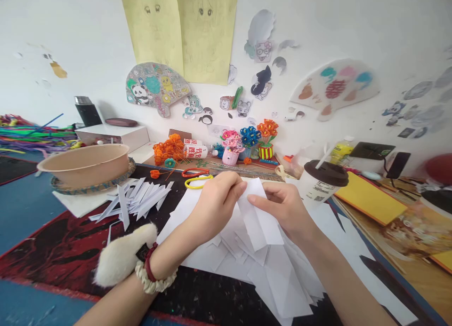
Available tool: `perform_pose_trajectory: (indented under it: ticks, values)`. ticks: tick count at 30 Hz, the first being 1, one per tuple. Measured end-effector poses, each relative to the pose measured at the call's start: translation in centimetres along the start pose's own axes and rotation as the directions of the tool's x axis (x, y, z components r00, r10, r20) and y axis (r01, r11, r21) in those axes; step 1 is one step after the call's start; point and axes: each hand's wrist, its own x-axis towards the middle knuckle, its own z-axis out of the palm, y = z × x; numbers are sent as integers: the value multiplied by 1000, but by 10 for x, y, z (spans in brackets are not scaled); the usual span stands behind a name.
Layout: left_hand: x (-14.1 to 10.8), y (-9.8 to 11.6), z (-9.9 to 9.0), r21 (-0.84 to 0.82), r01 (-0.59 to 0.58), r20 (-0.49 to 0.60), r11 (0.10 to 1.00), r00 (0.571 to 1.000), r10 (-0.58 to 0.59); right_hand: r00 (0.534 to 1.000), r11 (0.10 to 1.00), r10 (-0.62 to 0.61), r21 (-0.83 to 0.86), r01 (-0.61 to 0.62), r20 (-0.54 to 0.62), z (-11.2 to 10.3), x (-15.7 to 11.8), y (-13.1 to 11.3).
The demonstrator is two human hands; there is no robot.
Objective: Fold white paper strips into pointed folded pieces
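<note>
A creased white paper strip point(259, 220) is held up between my two hands over the table. My left hand point(221, 199) pinches its upper left edge with thumb and curled fingers. On the other side, my right hand point(282, 206) grips the strip with the thumb in front and the fingers behind. Below both hands lies a loose heap of white paper pieces point(282, 279), some overlapping larger sheets. To the left is a pile of narrow folded paper strips point(141, 199) on a dark red and black mat point(67, 250).
A beige basin point(84, 161) stands at the left behind the folded strips. Yellow-handled scissors point(197, 181) lie beyond my left hand. A lidded drink cup point(319, 185) with a straw stands near my right hand. Pipe-cleaner flowers point(231, 140) line the wall.
</note>
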Motion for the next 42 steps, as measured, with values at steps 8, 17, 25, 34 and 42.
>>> perform_pose_trajectory:
  ticks: [8,17,25,34,42]
  values:
    - [-1,-8,5,149,-115,33,982,993,111,1000,1000,-19,11,19,-25,-1,1,1]
    - [1,-5,2,-6,33,29,999,999,-33,1000,999,1,54,-1,-3,-2,1,2]
    - [3,-5,-2,-403,152,88,903,988,-127,995,994,95,52,-96,28,-6,2,-1]
    - [5,-2,-4,-813,303,88,498,908,-409,991,977,132,175,-126,-26,-14,12,10]
    - [0,-3,10,-771,430,214,470,870,-445,992,994,35,110,-22,-119,0,10,14]
